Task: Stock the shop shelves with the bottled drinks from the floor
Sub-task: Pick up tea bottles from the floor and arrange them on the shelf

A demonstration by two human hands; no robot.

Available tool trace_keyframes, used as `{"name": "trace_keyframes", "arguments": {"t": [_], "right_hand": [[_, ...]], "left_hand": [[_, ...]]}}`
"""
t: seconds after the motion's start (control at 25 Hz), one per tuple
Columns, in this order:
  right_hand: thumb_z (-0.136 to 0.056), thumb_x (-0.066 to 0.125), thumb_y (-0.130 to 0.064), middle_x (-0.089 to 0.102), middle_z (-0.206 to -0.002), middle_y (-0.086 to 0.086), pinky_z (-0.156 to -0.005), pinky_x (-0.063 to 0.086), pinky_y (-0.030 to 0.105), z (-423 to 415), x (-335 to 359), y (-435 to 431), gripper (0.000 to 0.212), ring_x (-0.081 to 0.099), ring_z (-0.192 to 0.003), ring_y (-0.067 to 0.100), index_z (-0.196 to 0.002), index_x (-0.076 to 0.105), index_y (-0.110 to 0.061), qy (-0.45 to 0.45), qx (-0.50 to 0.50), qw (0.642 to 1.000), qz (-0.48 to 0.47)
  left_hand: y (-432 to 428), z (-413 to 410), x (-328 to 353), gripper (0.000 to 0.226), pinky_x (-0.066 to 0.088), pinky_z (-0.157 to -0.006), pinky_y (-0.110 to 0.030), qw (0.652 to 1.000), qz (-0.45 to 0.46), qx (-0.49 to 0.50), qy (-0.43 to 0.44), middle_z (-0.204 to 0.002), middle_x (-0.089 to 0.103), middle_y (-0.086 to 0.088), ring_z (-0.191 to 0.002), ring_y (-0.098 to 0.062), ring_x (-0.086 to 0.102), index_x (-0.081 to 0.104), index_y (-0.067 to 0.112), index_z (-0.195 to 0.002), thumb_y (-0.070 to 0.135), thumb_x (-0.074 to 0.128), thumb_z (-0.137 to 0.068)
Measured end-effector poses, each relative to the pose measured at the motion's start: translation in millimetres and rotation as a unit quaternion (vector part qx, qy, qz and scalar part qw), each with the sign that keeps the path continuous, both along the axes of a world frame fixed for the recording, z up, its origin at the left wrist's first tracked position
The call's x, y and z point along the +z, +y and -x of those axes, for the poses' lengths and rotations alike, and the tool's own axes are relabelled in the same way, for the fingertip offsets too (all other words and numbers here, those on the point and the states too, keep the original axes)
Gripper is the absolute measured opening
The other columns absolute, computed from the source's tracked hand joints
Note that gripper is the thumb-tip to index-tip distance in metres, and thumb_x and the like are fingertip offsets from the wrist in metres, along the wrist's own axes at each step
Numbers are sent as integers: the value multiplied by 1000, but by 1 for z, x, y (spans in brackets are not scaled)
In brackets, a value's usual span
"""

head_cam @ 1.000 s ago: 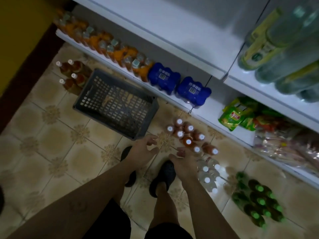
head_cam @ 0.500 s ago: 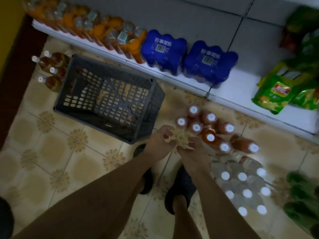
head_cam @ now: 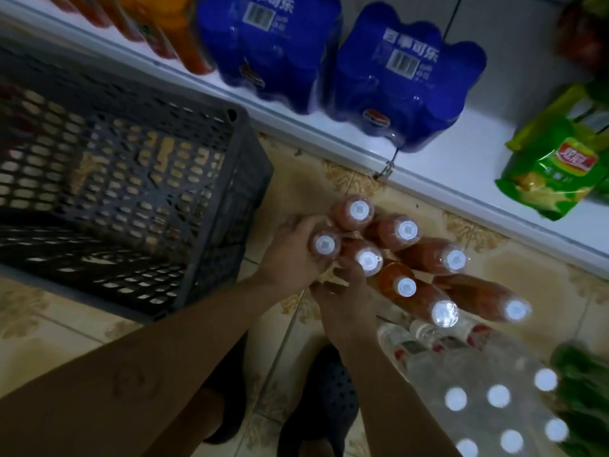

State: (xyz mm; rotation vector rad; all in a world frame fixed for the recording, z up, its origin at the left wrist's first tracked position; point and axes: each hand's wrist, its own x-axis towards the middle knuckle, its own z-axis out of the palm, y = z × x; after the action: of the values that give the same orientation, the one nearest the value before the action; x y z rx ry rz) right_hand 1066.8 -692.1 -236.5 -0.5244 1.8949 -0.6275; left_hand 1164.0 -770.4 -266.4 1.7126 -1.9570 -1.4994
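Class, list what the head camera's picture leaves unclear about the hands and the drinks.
- Right hand fingers: head view, hidden behind a brown bottle; grip unclear.
- Orange bottles: head view, cut off by the top edge.
- Green bottles: head view, blurred, cut by the right edge.

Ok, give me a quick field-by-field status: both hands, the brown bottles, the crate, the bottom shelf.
left hand: grips the leftmost brown bottle just below its cap
right hand: against the neighbouring bottle; grip unclear
brown bottles: eight white caps, clustered on the floor
crate: dark grey, on the floor left of the cluster
bottom shelf: two blue multipacks, green snack bag
clear bottles: white-capped group, lower right
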Motion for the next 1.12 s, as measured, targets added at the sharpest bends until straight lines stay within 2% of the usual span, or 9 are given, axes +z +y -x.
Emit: {"name": "trace_keyframes", "arguments": {"t": [0.12,0.2,0.32,0.44,0.56,0.64,0.84,1.0,1.12], "right_hand": [[-83,69,-2,55,-96,-23,-86,56,28,-2,-15,2,54,62,-87,-2,-131,52,-21,18,7,1000,-15],[-82,70,-3,58,-99,-21,-89,56,37,-1,-21,2,57,64,-91,3,-133,52,-20,16,9,1000,-22],[-82,71,-6,56,-98,-23,-89,55,34,0,-21,0,50,65,-96,7,-125,53,-23,9,15,999,-31],[-82,71,-10,57,-104,-17,-92,53,38,1,-10,-4,50,63,-107,17,-125,50,-25,11,3,999,-38],[-79,76,-15,57,-118,-9,-94,51,38,-1,12,-2,63,59,-116,21,-135,48,-18,50,18,998,-25],[-73,80,-17,50,-138,3,-96,49,40,-8,35,-1,80,52,-124,23,-144,42,-19,68,74,995,-12],[-65,81,-32,45,-143,3,-101,47,38,-26,113,-7,96,45,-129,21,-148,35,-22,76,223,972,17],[-61,75,-43,57,-131,2,-93,52,43,-25,200,-14,87,59,-113,19,-139,45,-22,31,157,983,94],[-67,79,-34,61,-123,3,-89,53,45,-17,280,-17,73,62,-107,19,-132,48,-19,22,143,979,145]], "left_hand": [[8,5,-19,64,47,-99,-37,999,-6,-31,39,-127,56,1,-116,-18,55,52,31,-130,24,76,-71],[5,10,-28,58,48,-98,-39,999,-3,-25,39,-123,56,1,-113,-16,56,51,33,-126,22,74,-73],[0,7,-35,52,50,-92,-40,999,0,-25,40,-117,59,2,-106,-15,59,56,26,-121,14,74,-74],[1,-12,-13,43,54,-87,-38,999,-23,-18,35,-106,65,9,-99,-11,63,58,34,-107,17,76,-72],[0,-33,40,48,48,-78,-11,999,-39,-29,19,-91,64,22,-86,10,60,55,46,-96,13,81,-73],[-2,-43,80,51,43,-70,-2,998,-57,-30,20,-87,62,26,-81,17,59,54,44,-95,11,84,-70],[-14,-56,189,51,44,-72,-2,994,-71,-75,37,-94,64,21,-85,17,59,61,26,-107,17,89,-65],[-23,-50,294,55,48,-77,-9,990,-64,-120,40,-103,65,14,-92,7,61,60,27,-112,12,86,-65],[-23,-46,377,59,49,-80,-11,991,-52,-113,46,-113,63,8,-99,1,61,59,29,-114,10,86,-65]]}}
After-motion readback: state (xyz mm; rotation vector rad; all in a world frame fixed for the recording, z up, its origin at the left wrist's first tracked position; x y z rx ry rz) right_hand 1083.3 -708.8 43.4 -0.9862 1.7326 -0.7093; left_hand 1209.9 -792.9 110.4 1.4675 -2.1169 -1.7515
